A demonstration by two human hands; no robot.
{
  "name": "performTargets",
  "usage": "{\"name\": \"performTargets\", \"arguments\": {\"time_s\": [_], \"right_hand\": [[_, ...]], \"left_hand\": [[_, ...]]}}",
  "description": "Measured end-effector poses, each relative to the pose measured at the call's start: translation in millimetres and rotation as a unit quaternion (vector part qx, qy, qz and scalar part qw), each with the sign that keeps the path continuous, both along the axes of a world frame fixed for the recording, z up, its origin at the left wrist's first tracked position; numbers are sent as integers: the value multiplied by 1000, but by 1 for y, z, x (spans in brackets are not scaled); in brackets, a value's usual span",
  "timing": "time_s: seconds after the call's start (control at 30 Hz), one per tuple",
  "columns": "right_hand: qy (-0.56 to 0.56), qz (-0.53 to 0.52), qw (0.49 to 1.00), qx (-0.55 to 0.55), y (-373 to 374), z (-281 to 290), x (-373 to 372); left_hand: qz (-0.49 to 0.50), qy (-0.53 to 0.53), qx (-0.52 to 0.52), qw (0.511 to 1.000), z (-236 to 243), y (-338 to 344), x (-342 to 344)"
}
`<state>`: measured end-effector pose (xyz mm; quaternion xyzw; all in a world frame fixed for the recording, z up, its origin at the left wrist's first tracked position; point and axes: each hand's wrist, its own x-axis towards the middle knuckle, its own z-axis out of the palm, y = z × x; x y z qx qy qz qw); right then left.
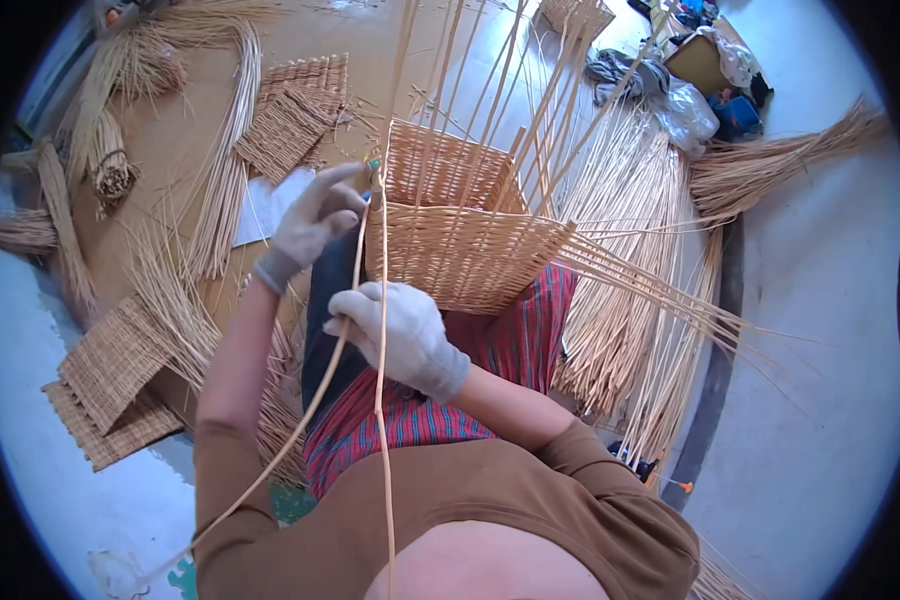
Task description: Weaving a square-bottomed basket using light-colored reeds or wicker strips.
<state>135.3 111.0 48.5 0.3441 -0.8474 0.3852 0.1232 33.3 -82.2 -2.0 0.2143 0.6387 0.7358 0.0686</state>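
A woven wicker basket [460,250] rests against my lap, its long upright canes [510,70] rising from the walls. My left hand [310,220], in a pale glove, is beside the basket's left corner with its fingers apart; whether the fingertips touch the corner I cannot tell. In my gloved right hand [400,335], below that corner, a long cane strand [315,405] is pinched between thumb and fingers. This strand runs from the corner down to the lower left. A second cane strand [382,450] passes over the right hand toward my chest.
Loose cane bundles [620,260] lie on the floor at the right, with a tied bundle [790,160] beyond. Woven panels [290,110] lie at the back left, and more panels [120,370] at the left. A plastic bag [685,115] and dark cloth sit at the back right.
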Motion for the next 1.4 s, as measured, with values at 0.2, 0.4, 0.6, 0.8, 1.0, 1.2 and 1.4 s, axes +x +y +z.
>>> {"name": "performTargets", "arguments": {"time_s": [0.2,0.4,0.6,0.8,1.0,1.2,1.4], "right_hand": [[-120,-52,983,-130,44,-10,16],[-361,-250,726,-529,163,-60,-58],[39,-141,950,-275,68,-18,-113],[-11,-34,933,-358,35,23,-157],[-309,-197,843,-395,149,-77,-62],[-220,-200,818,-493,153,-48,-55],[19,-152,949,-276,105,-2,-158]], "left_hand": [[-182,-64,-134,972,20,2,-49],[0,-56,-36,998,-7,30,-22],[205,24,-89,974,-33,63,-15],[335,67,7,940,-60,89,-14],[439,11,96,893,-52,88,-10],[374,180,-163,895,15,139,37],[224,56,-368,900,-4,138,-22]]}}
